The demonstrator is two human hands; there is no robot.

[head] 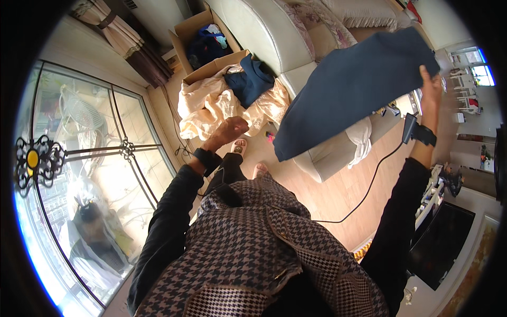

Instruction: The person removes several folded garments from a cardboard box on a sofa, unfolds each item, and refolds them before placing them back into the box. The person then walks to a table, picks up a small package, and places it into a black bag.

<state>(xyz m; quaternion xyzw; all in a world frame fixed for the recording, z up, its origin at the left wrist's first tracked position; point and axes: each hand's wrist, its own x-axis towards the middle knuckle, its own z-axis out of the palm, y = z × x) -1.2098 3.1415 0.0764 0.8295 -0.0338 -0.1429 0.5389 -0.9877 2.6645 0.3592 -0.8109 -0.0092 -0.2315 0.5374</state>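
Note:
My right hand [431, 87] grips the edge of a dark blue cloth garment [352, 87], its thumb lying on top of the fabric. The garment stretches leftward over the seat and end of a cream sofa. Its exact kind is hard to make out. My left hand [230, 131] hangs with curled fingers in front of a heap of cream fabric [206, 103], and I see nothing in it. On that heap lies another dark blue cloth piece [251, 81], crumpled. Both wrists wear black straps; a cable runs from a small black device [409, 127] at the right wrist.
Behind the heap stands an open cardboard box [184, 43] with dark clothes inside. The cream leather sofa [313, 162] bears a pale knotted cloth [359, 138]. A glass door [134, 115] with metal scrollwork is at left. A television [441, 243] stands at lower right.

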